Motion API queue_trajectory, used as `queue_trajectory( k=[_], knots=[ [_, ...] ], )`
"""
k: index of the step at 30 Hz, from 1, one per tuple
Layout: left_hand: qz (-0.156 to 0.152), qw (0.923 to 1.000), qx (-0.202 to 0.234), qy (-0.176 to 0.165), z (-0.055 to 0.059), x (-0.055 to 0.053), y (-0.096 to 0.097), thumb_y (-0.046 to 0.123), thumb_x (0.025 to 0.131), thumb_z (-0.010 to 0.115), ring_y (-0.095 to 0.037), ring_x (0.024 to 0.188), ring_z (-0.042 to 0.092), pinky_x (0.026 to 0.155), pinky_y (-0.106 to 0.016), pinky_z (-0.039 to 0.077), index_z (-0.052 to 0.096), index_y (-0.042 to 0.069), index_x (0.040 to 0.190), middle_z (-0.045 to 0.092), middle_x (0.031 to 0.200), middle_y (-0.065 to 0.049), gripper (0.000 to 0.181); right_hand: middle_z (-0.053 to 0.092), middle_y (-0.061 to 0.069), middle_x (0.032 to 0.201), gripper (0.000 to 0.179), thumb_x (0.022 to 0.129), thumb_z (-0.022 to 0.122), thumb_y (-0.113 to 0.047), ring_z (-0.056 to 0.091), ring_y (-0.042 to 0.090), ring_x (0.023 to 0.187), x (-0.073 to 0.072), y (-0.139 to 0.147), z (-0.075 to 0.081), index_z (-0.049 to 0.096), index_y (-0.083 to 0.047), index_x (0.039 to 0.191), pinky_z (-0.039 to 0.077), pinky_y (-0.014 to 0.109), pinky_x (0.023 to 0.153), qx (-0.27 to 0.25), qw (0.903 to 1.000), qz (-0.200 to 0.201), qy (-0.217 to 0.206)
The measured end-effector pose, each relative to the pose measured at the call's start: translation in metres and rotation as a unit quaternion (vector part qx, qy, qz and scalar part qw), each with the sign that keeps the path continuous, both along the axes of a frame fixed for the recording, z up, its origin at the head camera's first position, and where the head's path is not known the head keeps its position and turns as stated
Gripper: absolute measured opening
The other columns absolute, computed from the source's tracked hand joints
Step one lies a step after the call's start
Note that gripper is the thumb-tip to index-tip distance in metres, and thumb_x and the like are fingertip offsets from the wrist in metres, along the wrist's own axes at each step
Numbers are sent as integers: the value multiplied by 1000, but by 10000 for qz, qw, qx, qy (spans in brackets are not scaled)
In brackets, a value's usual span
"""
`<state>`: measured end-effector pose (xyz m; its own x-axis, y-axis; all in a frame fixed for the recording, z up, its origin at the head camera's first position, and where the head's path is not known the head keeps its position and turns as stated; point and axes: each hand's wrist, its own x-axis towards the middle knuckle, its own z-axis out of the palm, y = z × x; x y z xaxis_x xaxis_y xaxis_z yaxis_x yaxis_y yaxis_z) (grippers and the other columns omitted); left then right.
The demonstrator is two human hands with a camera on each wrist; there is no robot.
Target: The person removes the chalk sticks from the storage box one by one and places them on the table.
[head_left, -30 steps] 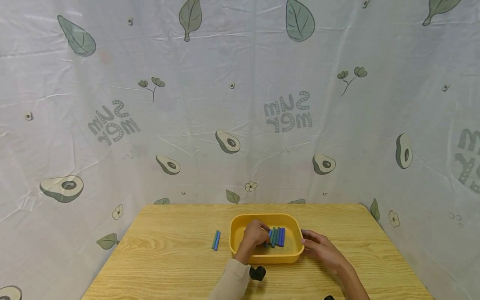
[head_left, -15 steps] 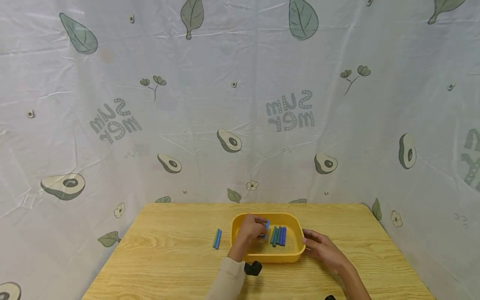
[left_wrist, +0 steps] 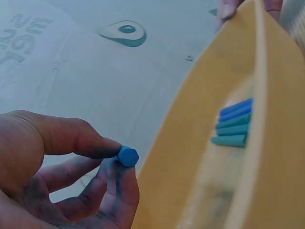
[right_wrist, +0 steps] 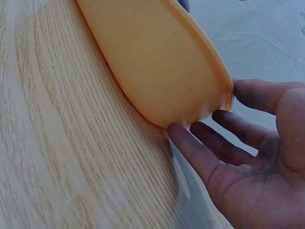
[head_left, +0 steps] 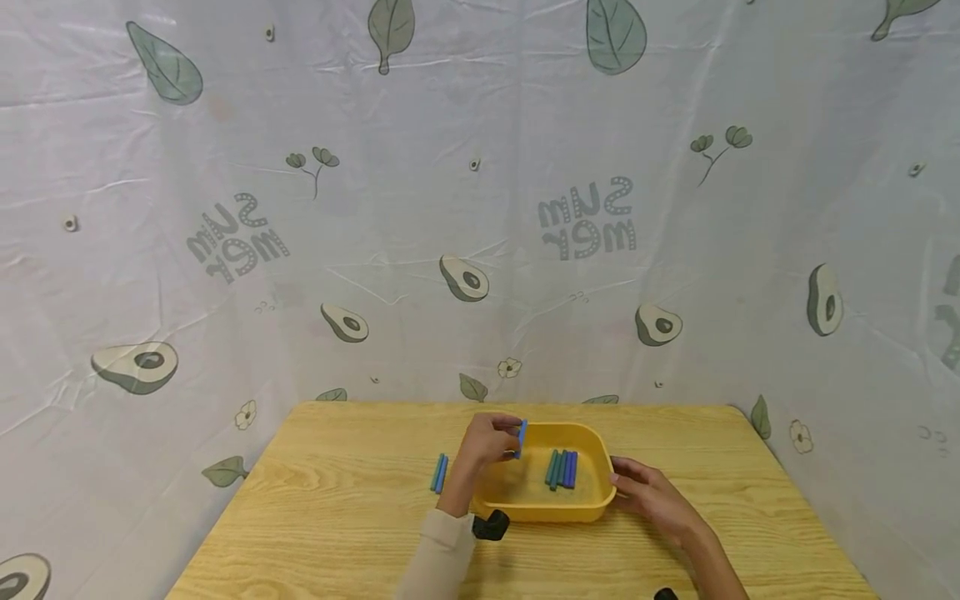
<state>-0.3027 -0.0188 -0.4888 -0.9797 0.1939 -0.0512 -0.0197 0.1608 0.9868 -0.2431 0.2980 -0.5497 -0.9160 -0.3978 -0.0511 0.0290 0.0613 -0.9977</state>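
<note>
The tray [head_left: 592,505] is yellow-orange. The sticks [head_left: 562,468] in it are blue and teal, as are the pair [head_left: 439,472] on the light, wood-grained desk [head_left: 330,517]. The pinched stick [left_wrist: 127,156] is bright blue. The backdrop sheet [head_left: 225,250] is pale grey, printed with avocados, leaves and lettering.

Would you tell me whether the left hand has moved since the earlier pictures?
Yes. The left hand, pinching a blue stick, has lifted from inside the yellow tray toward its far left rim.

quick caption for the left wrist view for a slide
Left hand pinches a blue stick beside the yellow tray holding more sticks.
</note>
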Motion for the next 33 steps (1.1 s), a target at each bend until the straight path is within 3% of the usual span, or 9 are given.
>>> queue_trajectory(
  k=[9, 13, 18, 24, 33],
  knots=[
    [150, 9999, -12, 56, 8, -4, -28, -6, 89, 73, -31, 101, 72, 91, -53, 65, 74, -5, 130, 71, 119, -25, 41, 30, 41, 165, 70, 116, 50, -24, 60, 31, 141, -1, 0, 1, 19, 14, 165, 59, 36, 107, 113, 9998, -123, -49],
    [299, 9994, -153, 28, 8, -6, -41, -5, 89, 74, -31, 101, 73, 88, -50, 66, 74, -4, 131, 72, 119, -25, 42, 29, 40, 166, 70, 115, 50, -24, 61, 29, 141, -1, 0, 0, 19, 14, 165, 59, 35, 106, 135, 9998, -148, -71],
    [471, 9986, -225, 37, 8, -4, -54, -4, 90, 73, -28, 98, 74, 86, -46, 67, 73, -5, 132, 70, 119, -24, 42, 28, 42, 166, 71, 116, 49, -24, 58, 36, 144, 0, -1, 1, 17, 16, 165, 59, 37, 107, 114, 9999, -102, -49],
    [615, 9980, -112, 28, 6, -3, -66, -6, 89, 72, -24, 94, 73, 86, -45, 67, 72, -5, 133, 70, 120, -23, 43, 28, 42, 166, 71, 116, 48, -23, 56, 40, 145, 2, 0, 1, 16, 16, 165, 58, 39, 108, 47, 10000, -24, -17],
    [844, 9963, -132, 43, -3, 0, -84, -7, 88, 73, -23, 91, 71, 84, -44, 67, 72, -6, 131, 70, 117, -23, 43, 28, 41, 166, 72, 116, 48, -25, 59, 33, 142, 0, 1, -1, 15, 15, 165, 58, 37, 108, 97, 9999, -18, -62]
  ],
)
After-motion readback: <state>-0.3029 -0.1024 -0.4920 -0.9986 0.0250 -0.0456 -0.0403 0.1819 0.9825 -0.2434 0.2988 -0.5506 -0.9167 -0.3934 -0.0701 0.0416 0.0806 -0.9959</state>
